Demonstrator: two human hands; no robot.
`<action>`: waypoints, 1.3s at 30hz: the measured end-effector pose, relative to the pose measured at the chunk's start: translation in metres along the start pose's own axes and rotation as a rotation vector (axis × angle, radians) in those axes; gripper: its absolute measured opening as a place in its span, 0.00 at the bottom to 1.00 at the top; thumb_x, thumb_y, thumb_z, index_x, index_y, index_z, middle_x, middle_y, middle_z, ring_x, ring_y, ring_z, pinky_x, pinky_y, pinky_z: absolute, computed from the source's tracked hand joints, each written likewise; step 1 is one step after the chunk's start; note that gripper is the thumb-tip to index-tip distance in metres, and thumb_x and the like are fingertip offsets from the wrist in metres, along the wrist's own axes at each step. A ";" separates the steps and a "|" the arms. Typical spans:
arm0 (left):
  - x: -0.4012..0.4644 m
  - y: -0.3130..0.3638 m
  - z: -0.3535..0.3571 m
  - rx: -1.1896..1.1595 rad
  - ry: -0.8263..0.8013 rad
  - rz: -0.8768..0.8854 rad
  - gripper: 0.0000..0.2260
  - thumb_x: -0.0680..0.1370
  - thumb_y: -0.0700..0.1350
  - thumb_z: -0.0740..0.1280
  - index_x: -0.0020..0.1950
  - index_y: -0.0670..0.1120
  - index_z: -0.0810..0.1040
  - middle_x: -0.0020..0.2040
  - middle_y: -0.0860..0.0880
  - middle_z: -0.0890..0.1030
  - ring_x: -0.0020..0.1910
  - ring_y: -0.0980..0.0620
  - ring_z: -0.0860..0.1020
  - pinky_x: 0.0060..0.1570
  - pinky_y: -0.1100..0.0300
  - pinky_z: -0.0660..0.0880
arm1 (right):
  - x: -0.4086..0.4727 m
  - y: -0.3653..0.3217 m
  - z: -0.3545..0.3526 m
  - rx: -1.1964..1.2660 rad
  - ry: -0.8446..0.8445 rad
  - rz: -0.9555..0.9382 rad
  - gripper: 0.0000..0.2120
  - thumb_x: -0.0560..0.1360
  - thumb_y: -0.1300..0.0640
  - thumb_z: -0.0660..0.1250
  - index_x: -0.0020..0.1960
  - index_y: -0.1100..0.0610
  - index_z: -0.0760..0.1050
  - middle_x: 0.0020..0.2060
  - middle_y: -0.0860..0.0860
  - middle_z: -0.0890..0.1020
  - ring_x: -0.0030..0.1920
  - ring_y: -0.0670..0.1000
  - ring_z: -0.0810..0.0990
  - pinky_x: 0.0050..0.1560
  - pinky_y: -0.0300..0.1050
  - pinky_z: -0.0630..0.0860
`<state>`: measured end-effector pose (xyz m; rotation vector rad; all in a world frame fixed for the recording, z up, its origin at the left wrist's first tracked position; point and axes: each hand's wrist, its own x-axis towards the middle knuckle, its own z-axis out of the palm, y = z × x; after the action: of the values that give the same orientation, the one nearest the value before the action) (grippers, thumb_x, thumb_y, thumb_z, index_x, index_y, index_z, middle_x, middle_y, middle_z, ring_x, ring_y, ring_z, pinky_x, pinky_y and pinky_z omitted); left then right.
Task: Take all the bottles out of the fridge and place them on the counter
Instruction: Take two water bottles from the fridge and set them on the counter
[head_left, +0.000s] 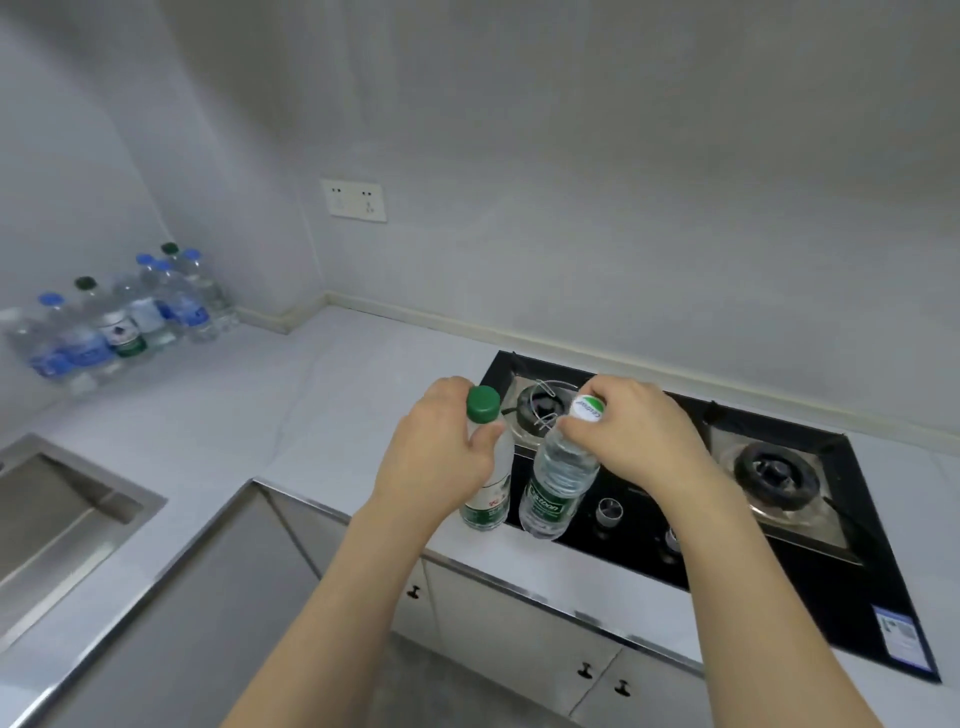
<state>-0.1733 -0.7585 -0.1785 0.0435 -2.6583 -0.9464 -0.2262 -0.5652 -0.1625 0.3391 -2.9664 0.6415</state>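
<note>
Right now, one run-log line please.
left hand: holds green-cap bottle | right hand: holds white-cap bottle | both by stove | bottle group on counter

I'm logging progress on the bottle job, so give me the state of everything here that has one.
Left hand: grips green-capped bottle, capped, upright.
Right hand: grips white-capped bottle at its neck, capped, tilted.
Cluster of bottles: capped, standing on counter by the wall.
Gas stove: no flame visible.
Cabinet doors: closed.

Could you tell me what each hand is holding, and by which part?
Left hand: green-capped bottle, neck. Right hand: white-capped bottle, near its cap.
</note>
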 end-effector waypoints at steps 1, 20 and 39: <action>0.000 -0.010 -0.010 0.009 0.022 -0.016 0.11 0.76 0.48 0.68 0.55 0.46 0.73 0.52 0.50 0.77 0.50 0.48 0.77 0.50 0.54 0.74 | 0.005 -0.013 0.006 0.006 -0.009 -0.025 0.10 0.69 0.45 0.67 0.42 0.51 0.74 0.37 0.46 0.78 0.40 0.51 0.77 0.36 0.45 0.71; 0.086 -0.143 -0.083 0.103 0.155 -0.285 0.11 0.78 0.49 0.67 0.57 0.47 0.73 0.53 0.51 0.77 0.52 0.48 0.76 0.51 0.52 0.74 | 0.152 -0.150 0.098 0.084 -0.151 -0.248 0.10 0.70 0.44 0.68 0.46 0.49 0.76 0.42 0.47 0.79 0.44 0.52 0.76 0.39 0.44 0.70; 0.251 -0.213 -0.095 0.186 0.185 -0.371 0.13 0.78 0.51 0.67 0.58 0.48 0.72 0.55 0.51 0.77 0.53 0.48 0.77 0.52 0.50 0.76 | 0.336 -0.193 0.134 0.097 -0.169 -0.276 0.11 0.71 0.45 0.67 0.48 0.50 0.75 0.41 0.47 0.79 0.42 0.53 0.77 0.40 0.44 0.70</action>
<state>-0.3987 -1.0166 -0.1697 0.6536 -2.6008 -0.7487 -0.5125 -0.8588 -0.1633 0.8319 -2.9658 0.7568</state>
